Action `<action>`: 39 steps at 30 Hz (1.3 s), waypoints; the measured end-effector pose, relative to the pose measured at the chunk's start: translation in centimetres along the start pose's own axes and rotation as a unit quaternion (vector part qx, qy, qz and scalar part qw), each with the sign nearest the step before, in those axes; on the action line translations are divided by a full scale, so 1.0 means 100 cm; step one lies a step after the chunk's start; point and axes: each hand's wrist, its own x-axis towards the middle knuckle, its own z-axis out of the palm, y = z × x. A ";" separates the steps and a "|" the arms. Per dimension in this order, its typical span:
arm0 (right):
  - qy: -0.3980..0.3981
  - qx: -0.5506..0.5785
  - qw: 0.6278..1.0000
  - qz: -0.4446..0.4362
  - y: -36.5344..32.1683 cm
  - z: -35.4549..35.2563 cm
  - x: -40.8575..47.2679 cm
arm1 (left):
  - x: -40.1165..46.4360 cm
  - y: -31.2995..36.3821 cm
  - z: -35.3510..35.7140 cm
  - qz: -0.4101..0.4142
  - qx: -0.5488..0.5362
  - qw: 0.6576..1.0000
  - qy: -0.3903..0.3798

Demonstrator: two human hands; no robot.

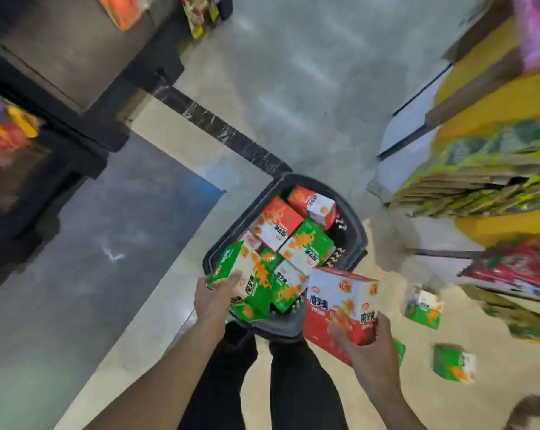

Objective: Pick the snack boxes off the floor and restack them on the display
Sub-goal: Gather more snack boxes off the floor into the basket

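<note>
My left hand (pixel 216 297) grips a green snack box (pixel 242 279) over the near edge of a black basket (pixel 357 231). My right hand (pixel 368 352) holds a red snack box (pixel 340 305) just right of the basket. Several red and green boxes lie piled inside the basket, a red one (pixel 312 206) at the far end. Two green boxes lie on the floor to the right, one (pixel 423 307) nearer the shelves and one (pixel 454 366) closer to me. A third green box peeks out behind my right wrist.
A display of stacked green cartons (pixel 479 187) and red packs (pixel 516 271) lines the right side. Dark shelving units (pixel 60 72) stand at the left. Open floor (pixel 309 88) stretches ahead. My legs in dark trousers (pixel 262 383) stand just behind the basket.
</note>
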 end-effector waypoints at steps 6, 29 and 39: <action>-0.009 0.001 0.999 0.038 0.041 0.067 0.084 | 0.093 -0.039 0.065 0.012 0.154 0.986 -0.060; -0.191 0.218 0.917 0.275 0.119 0.186 0.152 | 0.170 -0.061 0.079 -0.122 0.186 0.967 -0.127; -0.201 0.063 0.957 0.202 0.125 0.213 0.164 | 0.156 -0.066 0.079 -0.067 0.084 0.984 -0.140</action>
